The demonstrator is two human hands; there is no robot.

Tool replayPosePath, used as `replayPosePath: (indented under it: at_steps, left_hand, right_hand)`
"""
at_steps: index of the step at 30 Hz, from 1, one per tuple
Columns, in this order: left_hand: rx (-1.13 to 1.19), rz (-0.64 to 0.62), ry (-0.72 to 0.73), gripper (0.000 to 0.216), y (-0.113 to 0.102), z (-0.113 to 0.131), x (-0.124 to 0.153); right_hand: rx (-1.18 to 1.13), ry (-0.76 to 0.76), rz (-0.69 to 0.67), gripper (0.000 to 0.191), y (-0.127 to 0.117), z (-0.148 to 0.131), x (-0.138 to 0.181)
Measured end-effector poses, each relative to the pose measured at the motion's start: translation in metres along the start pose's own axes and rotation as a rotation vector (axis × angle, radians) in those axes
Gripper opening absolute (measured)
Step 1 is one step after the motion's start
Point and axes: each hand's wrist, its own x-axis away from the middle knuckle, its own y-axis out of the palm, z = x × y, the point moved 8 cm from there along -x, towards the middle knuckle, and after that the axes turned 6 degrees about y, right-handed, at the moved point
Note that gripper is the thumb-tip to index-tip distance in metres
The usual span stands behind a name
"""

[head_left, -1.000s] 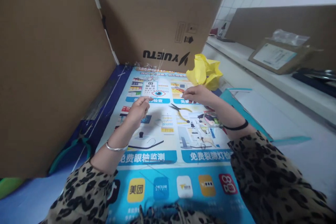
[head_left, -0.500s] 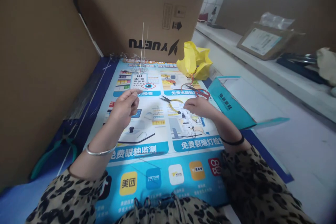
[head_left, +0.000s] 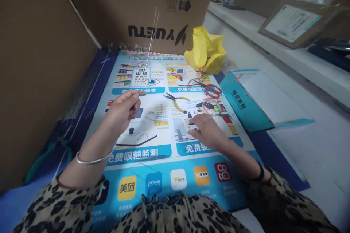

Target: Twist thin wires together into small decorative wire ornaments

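Left hand (head_left: 123, 107) pinches thin wire (head_left: 152, 36) between thumb and fingertips, its two strands rising tilted before the cardboard box (head_left: 136, 7). Right hand (head_left: 206, 133) lies flat, fingers down on the printed poster (head_left: 142, 174), just short of pliers (head_left: 176, 101) and scissors (head_left: 209, 88). Held so lightly, the wire could slip, or bend if it knocks the box.
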Motion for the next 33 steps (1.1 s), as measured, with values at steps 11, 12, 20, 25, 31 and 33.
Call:
replayPosePath:
  at_steps: [11, 12, 20, 25, 31, 33]
  left_hand:
    - [0.006, -0.015, -0.024, 0.017, 0.003, -0.003, 0.000]
    - [0.009, -0.017, -0.018, 0.017, 0.002, -0.002, 0.000]
    - [0.041, -0.011, 0.034, 0.016, -0.007, 0.007, -0.001]
    - [0.030, -0.025, 0.057, 0.013, -0.008, 0.009, -0.002]
    - [0.040, -0.031, 0.042, 0.014, -0.005, 0.007, -0.002]
    - [0.042, -0.010, 0.023, 0.014, -0.005, 0.007, -0.001]
  right_hand:
    - [0.052, -0.072, 0.085, 0.016, 0.019, -0.026, 0.008]
    - [0.063, -0.071, 0.099, 0.016, 0.019, -0.020, 0.006]
    - [0.084, -0.097, 0.269, 0.013, 0.001, 0.015, 0.001]
    - [-0.005, -0.146, 0.271, 0.017, 0.003, -0.010, 0.007]
    - [0.091, -0.121, 0.221, 0.018, 0.014, -0.015, 0.003]
    - [0.037, -0.117, 0.228, 0.015, 0.009, -0.019, 0.004]
